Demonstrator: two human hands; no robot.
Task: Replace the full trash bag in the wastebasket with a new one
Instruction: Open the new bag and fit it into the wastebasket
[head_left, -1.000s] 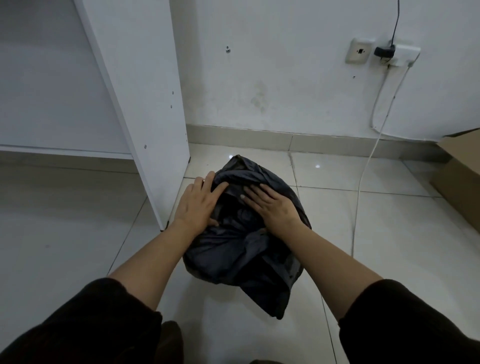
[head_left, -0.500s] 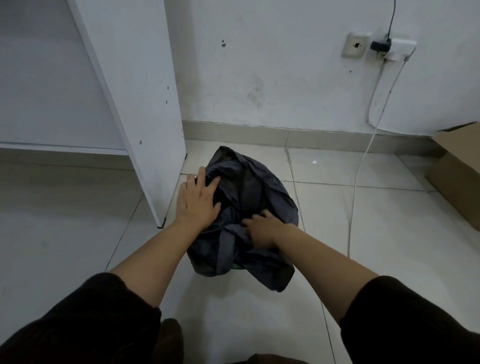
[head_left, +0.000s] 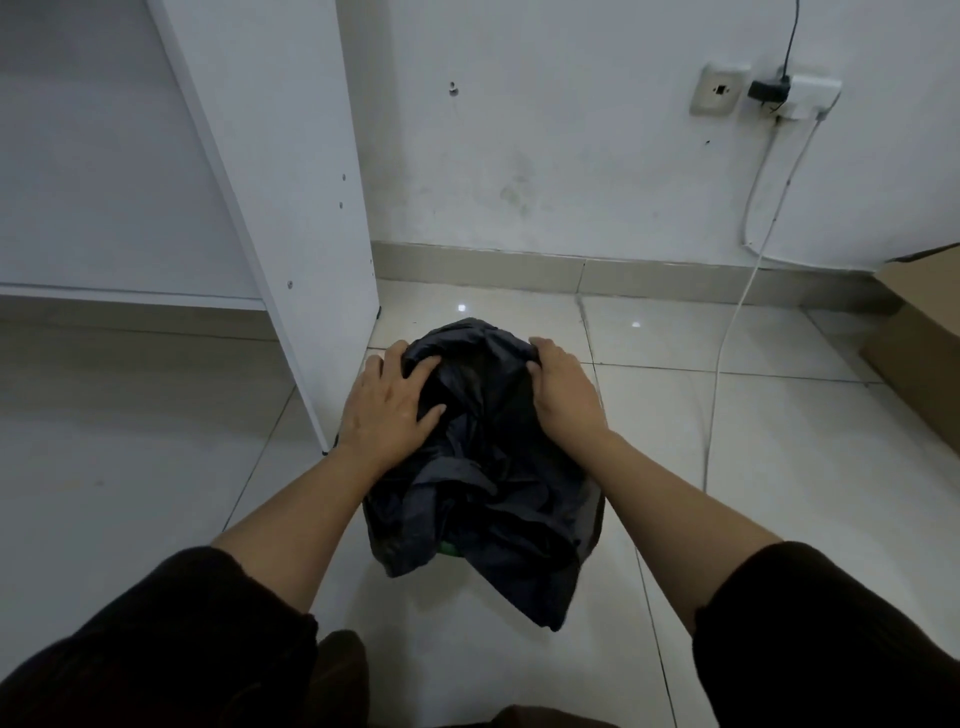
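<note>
A dark grey trash bag (head_left: 483, 499) lies crumpled over the wastebasket on the tiled floor. Only a green sliver of the wastebasket (head_left: 451, 548) shows under the bag's front edge. My left hand (head_left: 387, 402) rests flat on the bag's left side with its fingers spread. My right hand (head_left: 563, 389) is on the bag's far right side; its fingers curl over a fold of the bag and its thumb tucks in under it. A loose flap of the bag hangs down onto the floor at the front right.
A white cabinet side panel (head_left: 291, 171) stands just left of the bag. A white cable (head_left: 727, 338) runs from a wall socket (head_left: 719, 96) down across the floor to the right. A cardboard box (head_left: 919, 343) sits at the far right.
My right hand has moved from the bag's near middle up to its far right side and taken hold of a fold. My left hand stays on the left side.
</note>
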